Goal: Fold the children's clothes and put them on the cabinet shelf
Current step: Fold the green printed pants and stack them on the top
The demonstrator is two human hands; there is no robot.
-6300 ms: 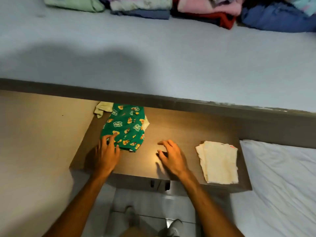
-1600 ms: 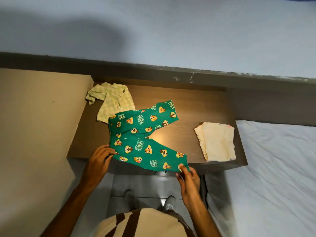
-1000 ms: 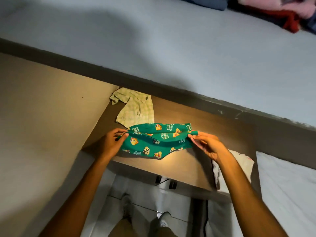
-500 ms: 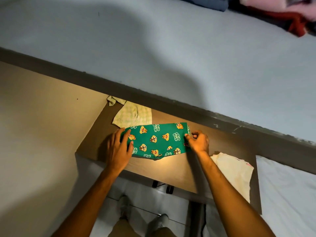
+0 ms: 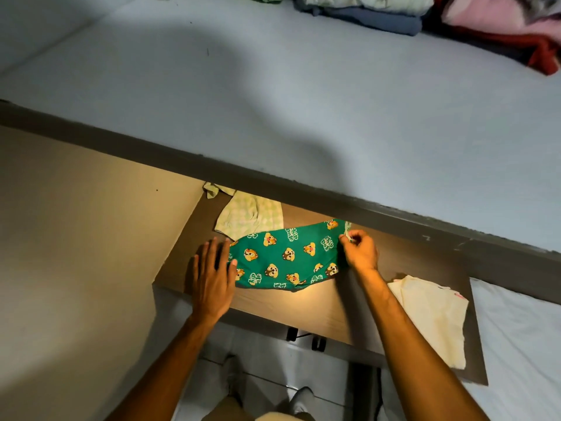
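Observation:
Green children's trousers (image 5: 288, 258) with a cartoon print lie folded leg over leg on the brown wooden shelf (image 5: 318, 311). My left hand (image 5: 212, 275) rests flat, fingers spread, on their left end. My right hand (image 5: 359, 250) pinches the right end of the trousers at the far corner. A pale green checked garment (image 5: 252, 215) lies unfolded behind the trousers, partly under them. A folded cream garment (image 5: 434, 317) sits at the right end of the shelf.
Above the shelf runs a wide pale surface (image 5: 303, 101) with a dark front edge. A pile of folded clothes (image 5: 425, 13) lies at its far side. A beige wall panel (image 5: 76, 253) stands left; a white mattress (image 5: 522, 344) lies right.
The trousers were spread open, then folded leg over leg. In the last half second my left hand slid to the left end and my right hand kept pinching the right end.

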